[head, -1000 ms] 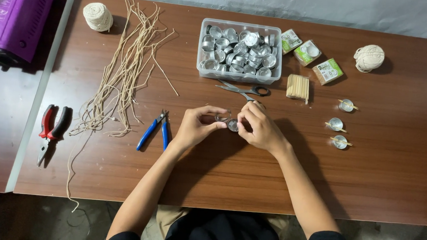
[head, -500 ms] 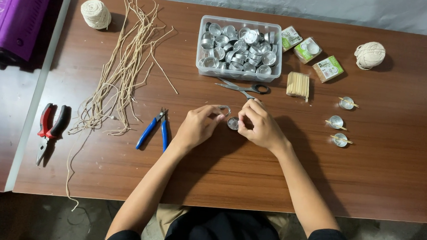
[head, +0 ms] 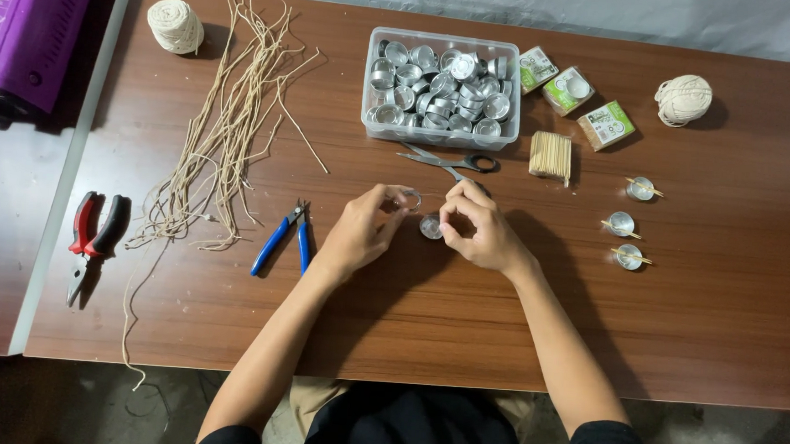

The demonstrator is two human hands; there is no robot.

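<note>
Since the earlier frame, the left hand has lifted a small metal cup, pinched; the right hand, fingers curled, touches another cup mid-frame on the brown worktop.

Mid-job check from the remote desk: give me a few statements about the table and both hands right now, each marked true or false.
1. The left hand pinches a small metal cup. True.
2. The scissors lie inside the clear tub. False: they lie on the table just in front of it.
3. The blue-handled pliers lie to the left of the left hand. True.
4. Three small cups with sticks across them sit to the right of the right hand. True.
5. The right hand holds the bundle of sticks. False: the bundle lies on the table, apart from that hand.
</note>
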